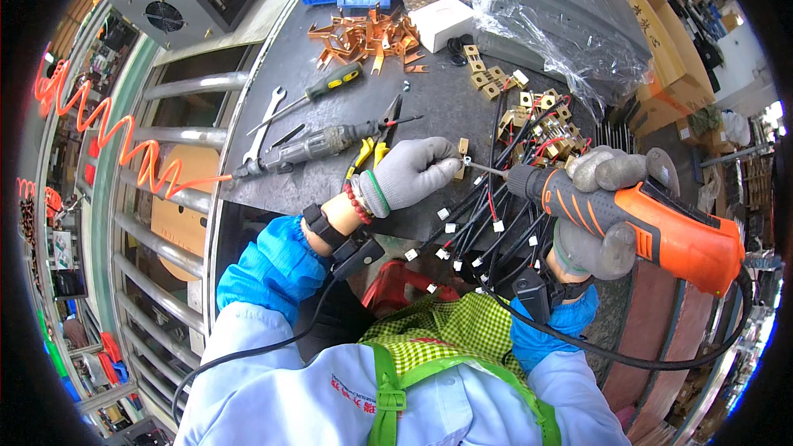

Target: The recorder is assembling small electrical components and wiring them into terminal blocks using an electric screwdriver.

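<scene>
My left hand [417,172], in a grey glove, pinches a small brass terminal block [462,147] between thumb and fingertips. In my right hand [610,172], also gloved, is an orange and black electric screwdriver [694,239], its body lying across the palm with the fingers wrapped over it. The screwdriver's thin bit [487,168] points left and ends at a small shiny part beside the brass block; whether it touches is too small to tell. Black cables [475,227] with white connectors lie between and below the two hands. More brass terminals [529,124] with red wires are heaped just beyond.
Beyond my left hand lie yellow-handled pliers [381,153], a grey power tool [310,147], a screwdriver [334,81] and a wrench [266,124]. Farther back are copper brackets [368,37], blue bins [368,2] of hardware, a white box [442,23] and a plastic-wrapped grey case [545,12].
</scene>
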Demonstrator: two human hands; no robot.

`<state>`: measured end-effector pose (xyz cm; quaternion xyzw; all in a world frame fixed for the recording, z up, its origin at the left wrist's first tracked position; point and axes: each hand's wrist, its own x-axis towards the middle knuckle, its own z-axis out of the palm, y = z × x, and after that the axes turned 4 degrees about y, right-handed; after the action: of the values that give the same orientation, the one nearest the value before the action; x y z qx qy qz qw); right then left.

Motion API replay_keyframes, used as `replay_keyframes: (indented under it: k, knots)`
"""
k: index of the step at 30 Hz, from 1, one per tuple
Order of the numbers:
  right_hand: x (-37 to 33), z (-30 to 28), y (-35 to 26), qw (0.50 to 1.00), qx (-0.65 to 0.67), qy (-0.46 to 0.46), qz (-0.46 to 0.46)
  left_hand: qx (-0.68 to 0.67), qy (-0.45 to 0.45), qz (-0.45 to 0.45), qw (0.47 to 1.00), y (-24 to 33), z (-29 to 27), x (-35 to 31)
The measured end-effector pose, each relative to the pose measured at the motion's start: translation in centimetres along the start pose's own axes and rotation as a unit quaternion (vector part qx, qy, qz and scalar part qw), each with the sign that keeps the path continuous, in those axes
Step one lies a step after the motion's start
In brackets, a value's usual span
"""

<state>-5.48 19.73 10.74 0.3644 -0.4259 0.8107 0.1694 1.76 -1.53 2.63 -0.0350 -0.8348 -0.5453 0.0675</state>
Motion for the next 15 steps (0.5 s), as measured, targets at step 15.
replay_keyframes:
  k: [15]
  knots:
    - [1.1, 1.2, -0.8, 0.996, 0.066, -0.016, 0.051, -0.270, 0.091, -0.088, 0.955, 3.1, -2.4, 1.6]
